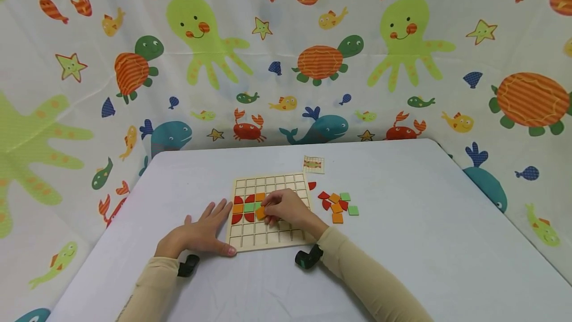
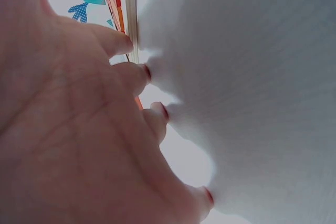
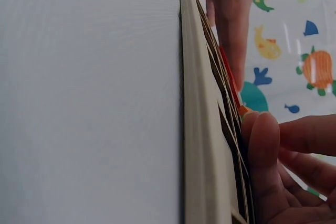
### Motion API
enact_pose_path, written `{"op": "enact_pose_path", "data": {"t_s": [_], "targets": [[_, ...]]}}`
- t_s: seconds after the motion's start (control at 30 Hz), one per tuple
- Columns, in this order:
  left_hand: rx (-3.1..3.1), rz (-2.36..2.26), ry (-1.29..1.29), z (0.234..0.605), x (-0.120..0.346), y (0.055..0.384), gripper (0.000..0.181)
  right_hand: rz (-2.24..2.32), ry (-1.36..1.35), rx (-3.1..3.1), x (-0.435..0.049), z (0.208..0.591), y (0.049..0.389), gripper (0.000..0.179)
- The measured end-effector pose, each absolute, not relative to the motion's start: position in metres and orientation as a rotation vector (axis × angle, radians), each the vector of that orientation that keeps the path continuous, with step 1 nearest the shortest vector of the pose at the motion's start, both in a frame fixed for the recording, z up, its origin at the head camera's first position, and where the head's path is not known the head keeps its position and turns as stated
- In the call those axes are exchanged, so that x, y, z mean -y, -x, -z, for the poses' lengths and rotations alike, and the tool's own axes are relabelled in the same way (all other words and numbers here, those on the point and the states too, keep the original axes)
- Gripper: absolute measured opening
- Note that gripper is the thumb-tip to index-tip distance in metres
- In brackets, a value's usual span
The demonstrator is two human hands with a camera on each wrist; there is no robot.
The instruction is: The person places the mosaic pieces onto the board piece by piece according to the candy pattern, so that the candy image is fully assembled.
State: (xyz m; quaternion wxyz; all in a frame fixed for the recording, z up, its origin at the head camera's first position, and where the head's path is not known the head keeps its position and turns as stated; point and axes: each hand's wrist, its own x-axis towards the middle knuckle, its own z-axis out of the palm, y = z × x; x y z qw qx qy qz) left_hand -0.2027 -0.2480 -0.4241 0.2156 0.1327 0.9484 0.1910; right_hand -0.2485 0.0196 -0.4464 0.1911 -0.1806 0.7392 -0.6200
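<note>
A wooden grid board (image 1: 273, 237) lies on the table with several colored tiles set in its left cells. My right hand (image 1: 289, 207) is over the middle of the board, thumb and fingertips pinching an orange square tile (image 1: 260, 213) that sits slightly askew. Beside it are a green tile (image 1: 249, 207), an orange tile (image 1: 260, 197) and red quarter-round tiles (image 1: 237, 219). At the board's left side, my left hand (image 1: 203, 232) lies with fingers spread, its thumb at the near left corner. In the right wrist view, the right thumb (image 3: 264, 135) hides most of the pinched tile.
Loose orange, green and red tiles (image 1: 336, 207) are scattered right of the board. A small pattern card (image 1: 314, 164) lies behind its far right corner. The white table (image 1: 424, 242) ends at a curtain printed with sea animals (image 1: 319, 61).
</note>
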Motion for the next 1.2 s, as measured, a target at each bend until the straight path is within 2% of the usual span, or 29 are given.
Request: {"op": "enact_pose_path", "data": {"t_s": [1.2], "targets": [[-2.632, -0.529, -0.369, 0.4232, 0.2474, 0.2015, 0.133, 1.600, 0.517, -2.326, -0.0131, 0.4463, 0.2414, 0.004]]}}
